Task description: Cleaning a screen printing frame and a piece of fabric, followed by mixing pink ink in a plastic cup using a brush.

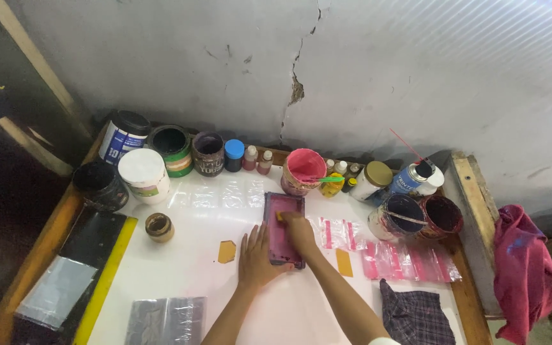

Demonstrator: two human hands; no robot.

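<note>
A small rectangular screen frame, purple-edged and smeared pink, is lying flat mid-worktop. The left hand is pressing its edge with fingers spread, while the right hand is gripping a small yellow squeegee on the mesh.

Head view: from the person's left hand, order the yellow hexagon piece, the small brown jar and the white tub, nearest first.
From the left hand:
1. Yellow hexagon piece, just to its left.
2. Small brown jar, farther left and up.
3. White tub, near the back row of paint pots.
</note>
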